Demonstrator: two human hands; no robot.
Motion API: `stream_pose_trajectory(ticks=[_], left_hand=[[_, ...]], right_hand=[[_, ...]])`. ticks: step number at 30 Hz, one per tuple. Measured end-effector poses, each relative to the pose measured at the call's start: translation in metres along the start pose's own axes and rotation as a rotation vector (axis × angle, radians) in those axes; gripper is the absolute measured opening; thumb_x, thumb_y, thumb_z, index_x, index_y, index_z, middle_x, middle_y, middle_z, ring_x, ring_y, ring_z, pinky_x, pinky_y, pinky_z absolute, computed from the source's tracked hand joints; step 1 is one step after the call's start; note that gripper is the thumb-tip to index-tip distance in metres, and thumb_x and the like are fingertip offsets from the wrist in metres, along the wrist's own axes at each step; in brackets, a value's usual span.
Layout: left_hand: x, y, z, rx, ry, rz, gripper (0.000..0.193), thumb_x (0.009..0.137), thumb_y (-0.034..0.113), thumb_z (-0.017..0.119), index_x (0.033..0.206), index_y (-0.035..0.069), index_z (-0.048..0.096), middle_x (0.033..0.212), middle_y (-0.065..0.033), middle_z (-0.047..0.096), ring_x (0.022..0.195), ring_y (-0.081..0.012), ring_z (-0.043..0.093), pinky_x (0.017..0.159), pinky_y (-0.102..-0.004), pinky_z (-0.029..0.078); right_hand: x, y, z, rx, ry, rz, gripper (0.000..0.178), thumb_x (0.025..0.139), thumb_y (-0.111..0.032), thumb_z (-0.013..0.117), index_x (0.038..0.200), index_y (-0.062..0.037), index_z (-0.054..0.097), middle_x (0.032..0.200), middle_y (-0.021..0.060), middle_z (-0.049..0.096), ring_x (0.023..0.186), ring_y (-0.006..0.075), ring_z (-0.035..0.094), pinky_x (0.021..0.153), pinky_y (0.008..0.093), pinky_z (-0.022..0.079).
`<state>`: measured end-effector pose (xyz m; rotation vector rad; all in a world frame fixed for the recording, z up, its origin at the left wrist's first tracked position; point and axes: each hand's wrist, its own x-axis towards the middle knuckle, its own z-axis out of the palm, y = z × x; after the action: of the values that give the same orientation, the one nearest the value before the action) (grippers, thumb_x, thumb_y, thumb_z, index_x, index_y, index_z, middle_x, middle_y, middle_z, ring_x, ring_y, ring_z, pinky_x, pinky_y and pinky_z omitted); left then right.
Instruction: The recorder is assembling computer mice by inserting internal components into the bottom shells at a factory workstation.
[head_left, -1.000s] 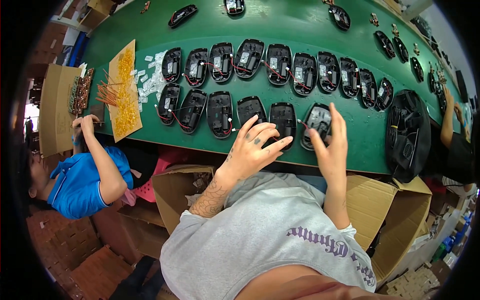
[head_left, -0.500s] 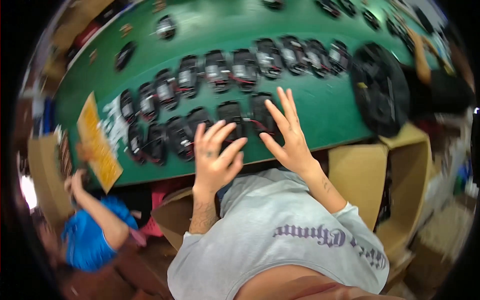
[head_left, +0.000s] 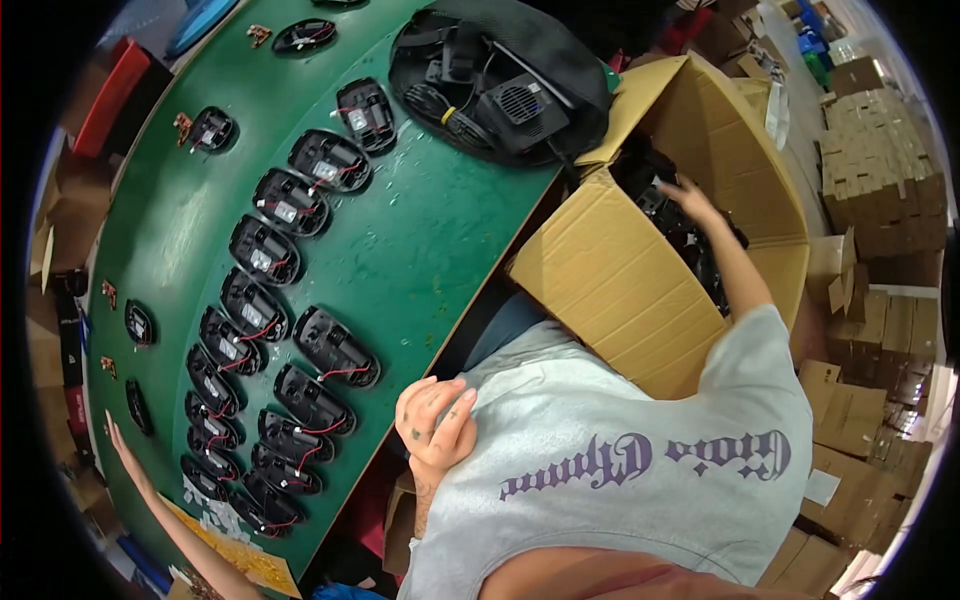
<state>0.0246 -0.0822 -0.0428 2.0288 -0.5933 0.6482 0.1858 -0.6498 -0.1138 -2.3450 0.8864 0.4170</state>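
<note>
My right hand (head_left: 692, 200) reaches into an open cardboard box (head_left: 625, 285) at my right, its fingers apart over a heap of black plastic parts (head_left: 655, 205). Nothing shows in its grasp. In front of my shirt, just off the table edge, my left hand (head_left: 436, 425) is loosely closed with curled fingers and no object visible in it. Nearest to it on the green table are black oval housings with red wires, such as this housing (head_left: 337, 347). They lie in two rows; those in the far row, like this housing (head_left: 265, 250), carry pale labelled blocks.
A round black holder (head_left: 590, 120) with a coiled cable and a black grilled unit sits at the table's corner by the box. Single housings (head_left: 212, 130) lie farther across. Another person's arm (head_left: 170, 510) extends over a yellow sheet (head_left: 235, 545). Stacked cartons (head_left: 880, 150) stand at right.
My view has turned to the right. My right hand has left the near row and gone into the box. My left hand has drawn back to my body, its spread fingers now curled.
</note>
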Motion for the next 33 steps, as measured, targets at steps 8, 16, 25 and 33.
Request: stream_pose_trajectory(ticks=[8, 16, 25, 33], left_hand=[[0.004, -0.005, 0.010, -0.051, -0.056, -0.032, 0.039, 0.064, -0.007, 0.064, 0.101, 0.004, 0.073, 0.091, -0.0060, 0.071, 0.073, -0.0225, 0.068, 0.067, -0.0340, 0.057], [0.039, -0.005, 0.022, -0.097, -0.138, 0.026, 0.042, 0.063, -0.003, 0.066, 0.104, 0.003, 0.074, 0.089, -0.0061, 0.071, 0.071, -0.0212, 0.067, 0.062, -0.0322, 0.055], [0.026, -0.008, 0.017, -0.042, -0.103, 0.002, 0.042, 0.063, 0.000, 0.067, 0.104, 0.003, 0.074, 0.087, -0.0054, 0.070, 0.069, -0.0198, 0.067, 0.060, -0.0317, 0.054], [0.026, -0.005, 0.015, -0.065, -0.134, 0.014, 0.041, 0.063, -0.001, 0.067, 0.103, 0.003, 0.075, 0.085, -0.0055, 0.070, 0.068, -0.0202, 0.067, 0.060, -0.0315, 0.053]], right_hand=[[0.088, 0.145, 0.174, 0.922, -0.187, 0.141, 0.097, 0.082, -0.049, 0.078, 0.149, 0.0074, 0.036, 0.148, 0.0244, 0.047, 0.138, 0.0305, 0.045, 0.111, 0.0408, 0.038], [0.017, 0.084, 0.146, 0.533, -0.689, -0.455, 0.064, 0.095, -0.037, 0.065, 0.143, 0.0019, 0.048, 0.138, 0.0183, 0.057, 0.128, 0.0253, 0.054, 0.106, 0.0359, 0.043], [-0.064, -0.073, 0.091, 0.583, -0.511, 0.026, 0.047, 0.098, -0.029, 0.061, 0.134, 0.0005, 0.057, 0.133, 0.0160, 0.061, 0.119, 0.0224, 0.058, 0.102, 0.0332, 0.045], [-0.044, -0.055, 0.074, 0.489, -0.434, -0.125, 0.031, 0.094, -0.021, 0.061, 0.118, -0.0024, 0.067, 0.110, 0.0048, 0.070, 0.104, 0.0137, 0.061, 0.091, 0.0293, 0.048]])
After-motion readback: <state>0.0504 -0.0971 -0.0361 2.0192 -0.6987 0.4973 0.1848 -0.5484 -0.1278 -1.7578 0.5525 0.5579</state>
